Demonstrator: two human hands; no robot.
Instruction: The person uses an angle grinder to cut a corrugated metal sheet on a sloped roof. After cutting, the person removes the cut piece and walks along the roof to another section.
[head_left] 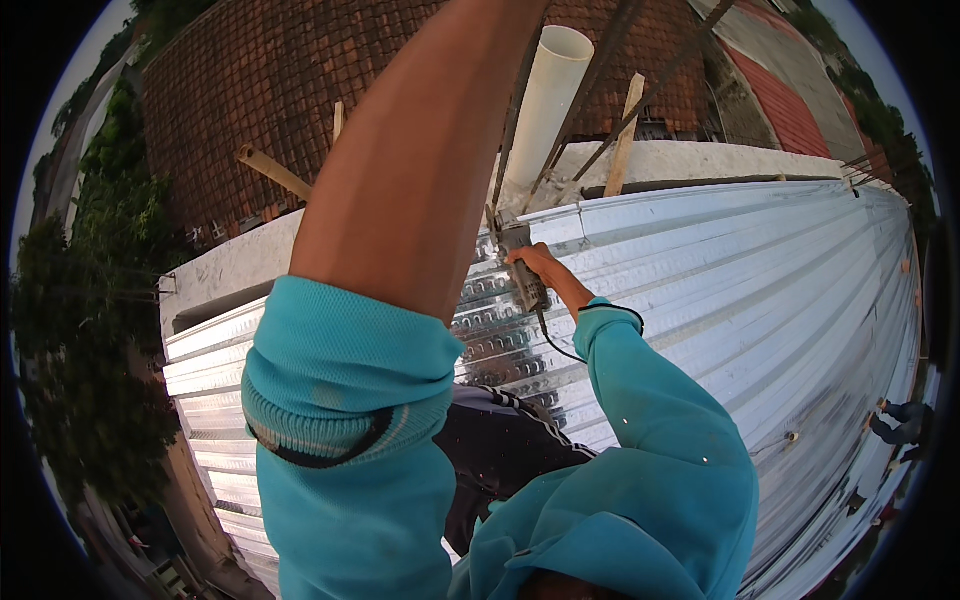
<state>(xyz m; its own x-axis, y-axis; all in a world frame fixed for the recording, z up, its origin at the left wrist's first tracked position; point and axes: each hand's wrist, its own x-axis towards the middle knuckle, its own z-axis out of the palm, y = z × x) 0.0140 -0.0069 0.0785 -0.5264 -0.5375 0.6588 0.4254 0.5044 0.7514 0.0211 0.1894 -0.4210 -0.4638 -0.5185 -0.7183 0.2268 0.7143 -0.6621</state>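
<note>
Where the left forearm (400,160), bare above a turquoise sleeve (345,350), runs past the top edge, the left hand is out of sight and I cannot tell its grip. Rightward, a corded angle grinder (525,278) sits over corrugated metal roofing (690,262) near the white pipe (545,105), the right hand (549,266) clamped around its body.

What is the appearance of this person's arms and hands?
The left turquoise fabric sleeve is folded back, its ribbed cuff showing grey and black stripes. The right turquoise fabric sleeve ends in a black-edged cuff. The right hand wears no glove; the left hand is out of view.
</note>
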